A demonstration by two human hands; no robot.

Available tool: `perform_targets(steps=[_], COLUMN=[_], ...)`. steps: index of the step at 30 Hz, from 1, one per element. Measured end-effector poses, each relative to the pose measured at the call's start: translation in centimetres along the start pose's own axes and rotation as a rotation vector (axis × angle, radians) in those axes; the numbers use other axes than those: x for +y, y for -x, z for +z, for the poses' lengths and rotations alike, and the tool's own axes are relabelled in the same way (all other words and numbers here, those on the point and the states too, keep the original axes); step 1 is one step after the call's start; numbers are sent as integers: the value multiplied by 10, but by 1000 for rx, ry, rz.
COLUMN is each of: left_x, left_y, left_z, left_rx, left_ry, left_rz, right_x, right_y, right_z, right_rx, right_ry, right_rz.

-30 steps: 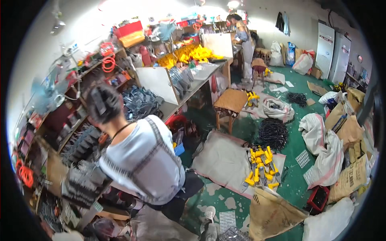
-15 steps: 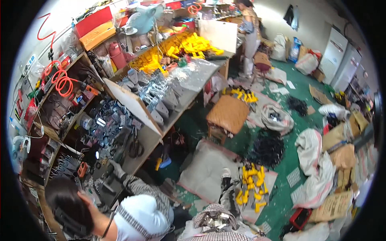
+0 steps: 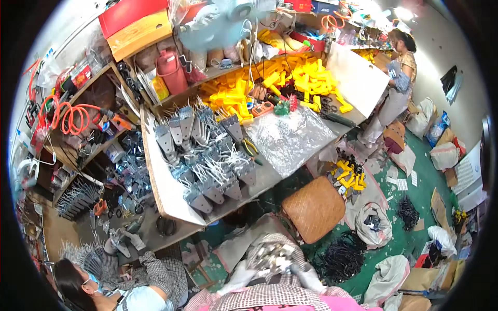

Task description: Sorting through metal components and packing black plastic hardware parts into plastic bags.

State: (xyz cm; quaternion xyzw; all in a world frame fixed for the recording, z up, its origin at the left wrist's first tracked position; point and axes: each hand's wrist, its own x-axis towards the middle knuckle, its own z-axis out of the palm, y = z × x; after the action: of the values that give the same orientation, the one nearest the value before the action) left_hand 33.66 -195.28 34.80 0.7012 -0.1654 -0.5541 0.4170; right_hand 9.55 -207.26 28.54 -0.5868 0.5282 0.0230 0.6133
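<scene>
A checked apron (image 3: 258,250) is gathered into a pouch in front of me. Inside it lies a heap of small pale and metallic pieces (image 3: 277,257), too small to name. My left hand (image 3: 243,274), in a whitish glove, is closed on the pouch's left edge. On its right edge my right hand (image 3: 310,280) is closed too, also pale-gloved; the fingers of both are partly blurred. Just ahead of the pouch stands a stool with a brown woven-look seat (image 3: 314,209).
The workbench (image 3: 263,185) ahead carries grey metal brackets with wires (image 3: 207,171) and yellow plastic parts (image 3: 228,96). A co-worker (image 3: 140,282) sits at the lower left; another person (image 3: 397,85) stands at the far right. Black cables (image 3: 342,255) and sacks (image 3: 386,277) lie on the green floor.
My view has swung toward the workbench, and the stool is now nearer. The gathered apron shows more fully, with both my arms around it. The seated co-worker appears lower and further left.
</scene>
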Motion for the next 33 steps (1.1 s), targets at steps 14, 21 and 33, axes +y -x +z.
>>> perform_targets(steps=[14, 21, 33], left_x=[147, 223, 293], left_y=[-239, -342, -479], left_z=[47, 33, -33], left_rx=[240, 708, 647], left_ry=[69, 283, 1146], left_rz=[107, 164, 101], right_x=[-215, -391, -542], right_y=[-158, -314, -470], right_z=[-154, -220, -161], right_rx=[4, -480, -740], right_ry=[-168, 238, 400], right_rz=[-160, -221, -248])
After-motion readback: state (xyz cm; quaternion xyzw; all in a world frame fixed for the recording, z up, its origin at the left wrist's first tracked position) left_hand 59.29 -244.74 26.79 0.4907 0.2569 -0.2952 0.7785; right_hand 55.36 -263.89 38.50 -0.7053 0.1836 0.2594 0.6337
